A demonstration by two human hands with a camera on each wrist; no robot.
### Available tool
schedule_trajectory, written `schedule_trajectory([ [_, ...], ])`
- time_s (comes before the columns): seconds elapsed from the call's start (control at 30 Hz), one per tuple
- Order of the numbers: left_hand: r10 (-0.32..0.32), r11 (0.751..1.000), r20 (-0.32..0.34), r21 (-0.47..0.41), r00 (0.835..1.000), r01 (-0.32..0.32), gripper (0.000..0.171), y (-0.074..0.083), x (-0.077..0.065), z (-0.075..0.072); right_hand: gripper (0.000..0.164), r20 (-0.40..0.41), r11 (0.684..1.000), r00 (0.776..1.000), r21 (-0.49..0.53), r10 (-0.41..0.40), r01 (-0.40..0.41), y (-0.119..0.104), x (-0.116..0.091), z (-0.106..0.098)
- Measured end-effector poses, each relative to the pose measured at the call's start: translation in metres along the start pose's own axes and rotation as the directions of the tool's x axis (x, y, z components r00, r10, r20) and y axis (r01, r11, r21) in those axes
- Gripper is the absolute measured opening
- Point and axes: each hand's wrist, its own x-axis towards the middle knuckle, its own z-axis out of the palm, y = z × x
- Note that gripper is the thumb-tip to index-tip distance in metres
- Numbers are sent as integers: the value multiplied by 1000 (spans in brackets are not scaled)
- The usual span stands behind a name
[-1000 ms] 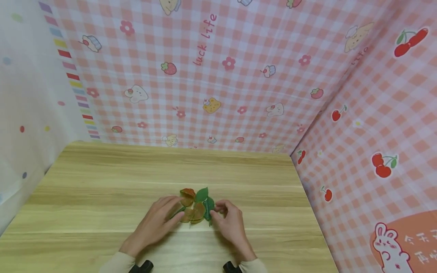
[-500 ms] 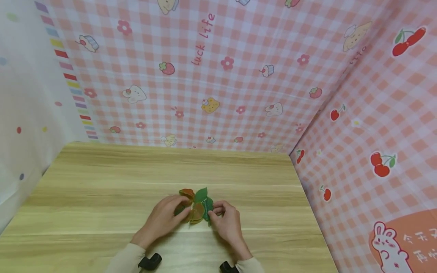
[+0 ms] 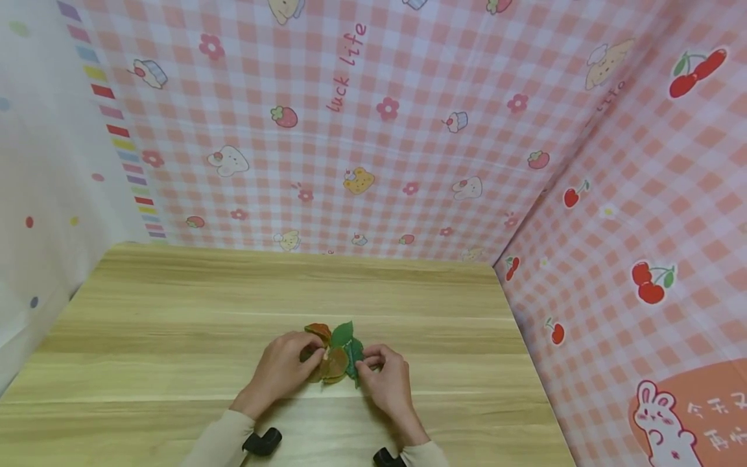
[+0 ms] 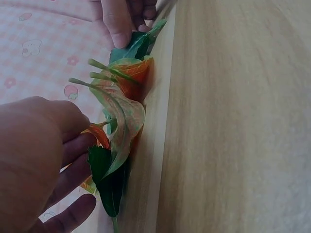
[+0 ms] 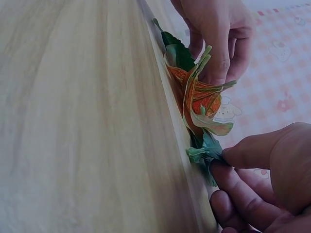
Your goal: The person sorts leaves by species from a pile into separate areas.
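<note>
A small cluster of leaves lies near the middle of the wooden table [image 3: 245, 285], with a red-orange leaf [image 3: 318, 330] at its far left and a brownish-orange leaf [image 3: 335, 363] in front. One green leaf [image 3: 342, 333] points away at the back. From the left, my left hand [image 3: 284, 364] pinches an orange leaf [image 4: 100, 134] between thumb and index finger, its other fingers loosely spread beside a dark green leaf [image 4: 108, 180]. On the opposite side my right hand [image 3: 390, 381] pinches a green leaf [image 5: 208, 150] at its edge, fingertips close over the tabletop.
A pink checked cloth wall [image 3: 327, 155] rises behind the table's far edge, and another checked wall [image 3: 607, 246] stands along the right. At left hangs a white dotted cloth [image 3: 52, 175]. Black wrist mounts [image 3: 262, 442] sit below both hands.
My left hand has moved slightly right and its thumb and index finger have come together on the orange leaf. My right hand keeps its hold on the green leaf.
</note>
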Motion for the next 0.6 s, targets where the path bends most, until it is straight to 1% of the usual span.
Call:
schedule_trajectory([
  [0.1,-6,1000,-1,-5,1000,6,9,-1,1,1,13,-1,1000,1000,5,3,-3,1,0,0],
  [0.33,3,1000,-17,-23,1000,-3,9,-4,-1,0,12,0,1000,1000,16,17,-17,2,0,-1],
  [0.4,-9,999,-20,-39,1000,9,8,-5,-1,-1,12,3,1000,1000,21,22,-22,1,0,-1],
  [0.5,-41,995,-12,-92,999,40,9,-8,-1,-5,13,9,999,1000,33,29,-29,1,0,-1],
  [0.6,-89,980,10,-177,996,89,9,-10,-2,-10,13,6,999,999,37,33,-33,2,0,-1],
])
